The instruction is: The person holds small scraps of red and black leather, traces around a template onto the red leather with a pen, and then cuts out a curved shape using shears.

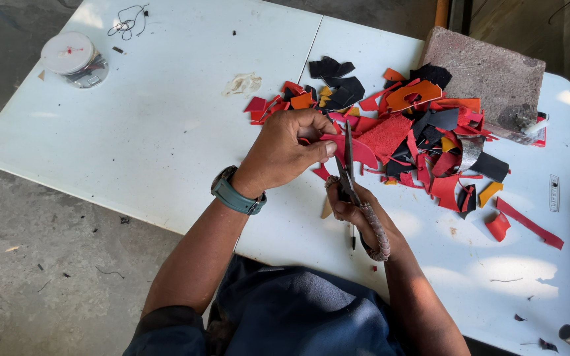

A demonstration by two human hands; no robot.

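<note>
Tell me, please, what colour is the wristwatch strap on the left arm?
The wristwatch strap is teal, a muted blue-green, seen best in the head view.

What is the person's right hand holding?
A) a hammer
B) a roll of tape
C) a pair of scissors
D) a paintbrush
C: the right hand grips scissors by wrapped handles, blades pointing up into a red piece that the left hand pinches above the white table.
</note>
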